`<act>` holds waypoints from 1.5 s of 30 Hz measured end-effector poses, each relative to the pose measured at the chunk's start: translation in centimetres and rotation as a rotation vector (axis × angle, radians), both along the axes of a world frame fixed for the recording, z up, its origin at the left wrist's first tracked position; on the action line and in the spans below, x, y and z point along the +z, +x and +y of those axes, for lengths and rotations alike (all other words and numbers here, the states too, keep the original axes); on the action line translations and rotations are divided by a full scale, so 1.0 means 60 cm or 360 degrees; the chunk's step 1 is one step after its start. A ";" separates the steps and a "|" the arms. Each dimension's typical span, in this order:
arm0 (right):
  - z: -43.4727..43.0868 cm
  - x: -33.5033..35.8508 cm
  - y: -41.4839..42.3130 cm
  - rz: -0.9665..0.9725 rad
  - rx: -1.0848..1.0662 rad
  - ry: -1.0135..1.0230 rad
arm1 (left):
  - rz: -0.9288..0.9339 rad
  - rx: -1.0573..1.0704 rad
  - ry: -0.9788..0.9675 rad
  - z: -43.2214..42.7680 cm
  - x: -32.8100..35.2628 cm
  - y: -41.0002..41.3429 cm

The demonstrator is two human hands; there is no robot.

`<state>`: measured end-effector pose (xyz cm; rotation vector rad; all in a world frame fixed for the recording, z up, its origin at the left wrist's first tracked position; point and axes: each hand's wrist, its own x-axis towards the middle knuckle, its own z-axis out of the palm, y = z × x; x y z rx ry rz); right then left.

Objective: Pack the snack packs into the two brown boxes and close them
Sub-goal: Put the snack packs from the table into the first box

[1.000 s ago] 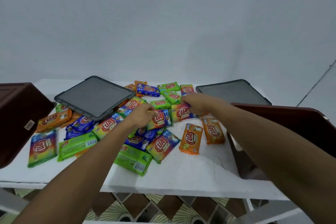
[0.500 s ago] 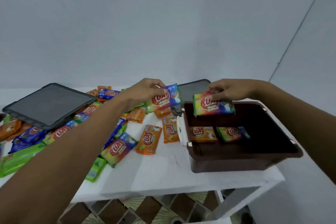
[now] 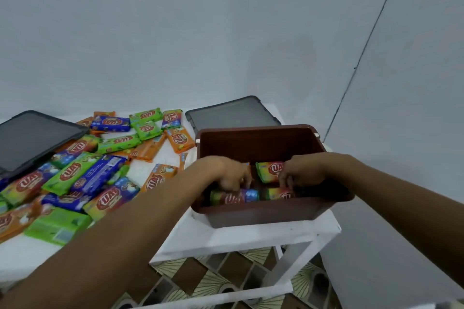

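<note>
White table [image 3: 238,236] is bearing a brown box [image 3: 258,216]; left hand [image 3: 229,173] and right hand [image 3: 303,170] are seating snack packs [image 3: 233,195], fingers curled, pinch unclear. Fetching loose packs [image 3: 65,175] is probably coming next.

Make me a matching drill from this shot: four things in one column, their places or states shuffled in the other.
Things
1. brown box
2. right lid
3. left lid
4. left hand

Places or states
A. lying flat behind the box
B. lying on loose packs
C. open, at the right end of the table
D. reaching down into the box

Pairs: 1-C, 2-A, 3-B, 4-D
</note>
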<state>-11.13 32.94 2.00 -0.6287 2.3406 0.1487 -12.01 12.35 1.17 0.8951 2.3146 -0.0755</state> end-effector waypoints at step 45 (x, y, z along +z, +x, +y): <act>-0.480 0.018 -0.017 0.0835 0.0752 0.0006 | 0.0543 0.1026 0.0188 -0.455 -0.064 0.072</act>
